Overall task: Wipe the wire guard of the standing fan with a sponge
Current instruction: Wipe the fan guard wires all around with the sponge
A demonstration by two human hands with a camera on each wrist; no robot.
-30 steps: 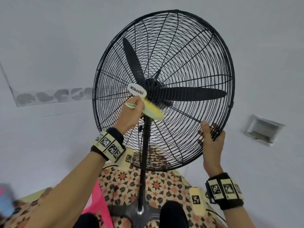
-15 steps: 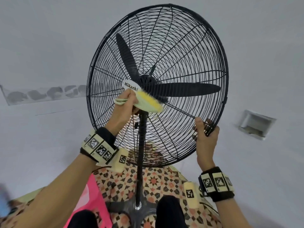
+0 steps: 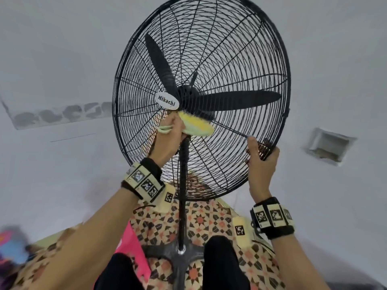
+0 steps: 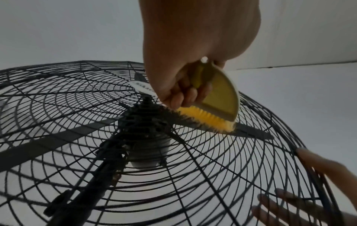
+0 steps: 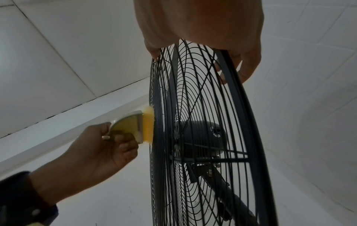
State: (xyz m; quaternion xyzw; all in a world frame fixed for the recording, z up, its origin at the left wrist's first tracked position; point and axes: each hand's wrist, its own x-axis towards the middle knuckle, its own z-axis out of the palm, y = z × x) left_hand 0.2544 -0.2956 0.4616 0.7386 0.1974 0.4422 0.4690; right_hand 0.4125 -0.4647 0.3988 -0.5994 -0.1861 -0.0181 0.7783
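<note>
the brush (image 3: pixel 195 124) is clenched by its handle in the left hand (image 3: pixel 167 141), fingers curled round it, yellow bristles pressed on the front wires of the guard (image 3: pixel 240 49) just below the hub badge (image 3: pixel 167 100). further right, the lower rim is pinched by the right hand (image 3: pixel 260 162), thumb in front, fingers behind. the tool is seen to be a brush, not a sponge. bristles could be snagged between wires, and the fan tipped if the rim hold were loosened. open wire is left above and to the right; the pole (image 3: pixel 182 185) crowds strokes below.
</note>
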